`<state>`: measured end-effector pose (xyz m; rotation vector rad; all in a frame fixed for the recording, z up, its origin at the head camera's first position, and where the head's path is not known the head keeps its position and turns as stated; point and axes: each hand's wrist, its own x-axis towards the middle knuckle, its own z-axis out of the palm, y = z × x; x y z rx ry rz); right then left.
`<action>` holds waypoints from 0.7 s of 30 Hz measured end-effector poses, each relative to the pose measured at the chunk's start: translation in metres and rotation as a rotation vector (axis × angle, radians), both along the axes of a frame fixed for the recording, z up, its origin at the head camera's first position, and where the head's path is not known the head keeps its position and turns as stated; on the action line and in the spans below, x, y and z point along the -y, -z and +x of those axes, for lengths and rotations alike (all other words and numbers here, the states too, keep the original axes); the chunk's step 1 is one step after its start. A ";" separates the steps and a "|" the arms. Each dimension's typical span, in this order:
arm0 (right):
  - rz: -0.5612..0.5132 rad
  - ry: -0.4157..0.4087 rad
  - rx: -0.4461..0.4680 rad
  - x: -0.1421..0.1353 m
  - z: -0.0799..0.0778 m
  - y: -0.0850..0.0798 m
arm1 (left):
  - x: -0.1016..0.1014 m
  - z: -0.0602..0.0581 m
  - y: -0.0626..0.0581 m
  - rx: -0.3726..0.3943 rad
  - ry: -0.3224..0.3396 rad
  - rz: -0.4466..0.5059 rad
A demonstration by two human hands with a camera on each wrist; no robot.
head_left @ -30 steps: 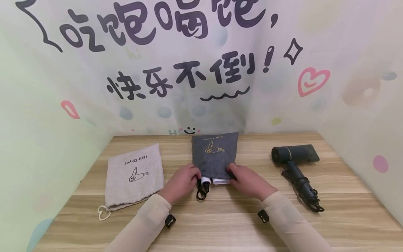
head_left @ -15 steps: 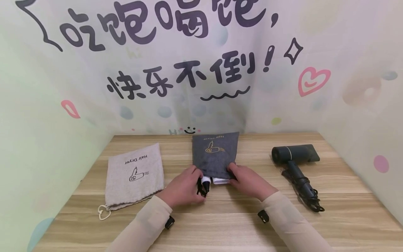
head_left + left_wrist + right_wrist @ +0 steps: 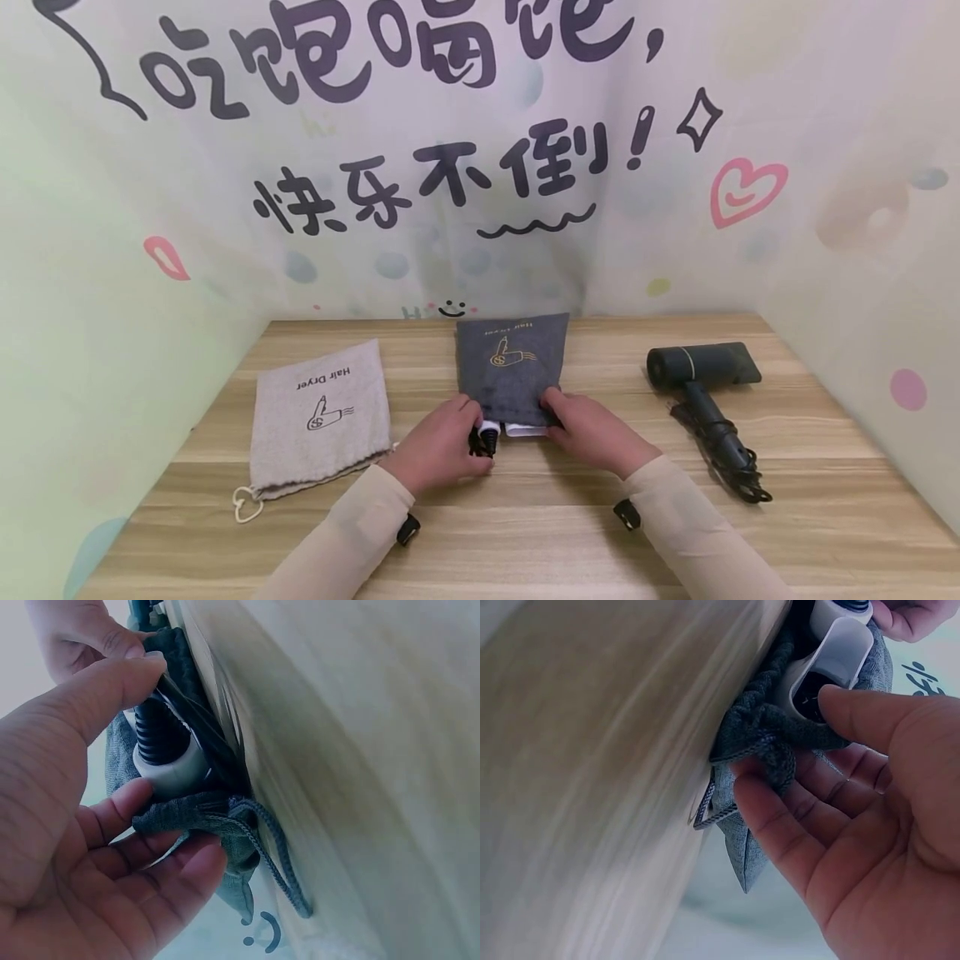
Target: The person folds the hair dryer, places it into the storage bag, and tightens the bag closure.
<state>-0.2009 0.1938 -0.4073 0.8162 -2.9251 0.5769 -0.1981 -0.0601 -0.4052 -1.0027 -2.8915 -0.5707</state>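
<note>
A dark grey drawstring bag (image 3: pixel 513 379) lies near the back of the table, its mouth facing me. Inside sits a white hair dryer (image 3: pixel 176 772); its handle end with a ribbed black cord sleeve (image 3: pixel 160 735) and an open white nozzle (image 3: pixel 844 652) show at the mouth. My left hand (image 3: pixel 438 442) has its fingers round the left of the bag's rim, while its thumb presses the black power cord (image 3: pixel 202 724) toward the opening. My right hand (image 3: pixel 600 429) grips the rim's right corner, thumb at the nozzle and fingers behind the cloth.
A beige drawstring bag (image 3: pixel 322 417) printed "Hair Dryer" lies flat at left, a white heart-shaped loop (image 3: pixel 247 505) at its corner. At right rests a black hair dryer (image 3: pixel 701 367) with its cord wound round the handle. A printed cloth backdrop (image 3: pixel 450 267) encloses the table.
My left thumb has come down over the power cord, and the loop that hung out in front of the bag is now gathered in close to the mouth. My right hand stays in place.
</note>
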 end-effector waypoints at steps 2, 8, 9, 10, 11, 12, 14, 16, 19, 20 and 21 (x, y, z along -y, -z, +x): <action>0.001 -0.003 0.001 0.000 0.000 -0.001 | 0.000 0.000 -0.003 0.000 0.009 0.003; 0.003 0.004 0.018 0.001 0.000 -0.002 | 0.000 0.000 -0.006 0.026 0.019 0.010; 0.002 0.006 0.021 0.001 0.000 -0.001 | 0.000 0.000 -0.006 0.033 0.018 0.010; 0.003 0.007 0.020 0.001 0.000 -0.001 | 0.000 0.000 -0.007 0.039 0.017 0.010; 0.002 0.008 0.021 0.001 0.000 -0.001 | 0.000 -0.001 -0.006 0.044 0.016 0.010; 0.002 0.008 0.021 0.001 0.000 -0.001 | 0.000 -0.001 -0.006 0.047 0.016 0.011; 0.001 0.005 0.023 0.001 0.000 -0.002 | 0.000 -0.002 -0.005 0.046 0.018 0.004; 0.000 -0.003 0.020 0.000 0.000 -0.002 | 0.001 -0.003 -0.004 0.050 0.025 0.001; -0.003 -0.015 0.009 -0.001 0.001 -0.003 | 0.002 -0.003 -0.004 0.056 0.046 -0.007; -0.004 -0.018 0.005 -0.001 0.001 -0.003 | 0.003 -0.003 -0.004 0.059 0.054 -0.010; -0.007 -0.021 0.000 -0.001 0.001 -0.003 | 0.003 -0.003 -0.004 0.061 0.061 -0.017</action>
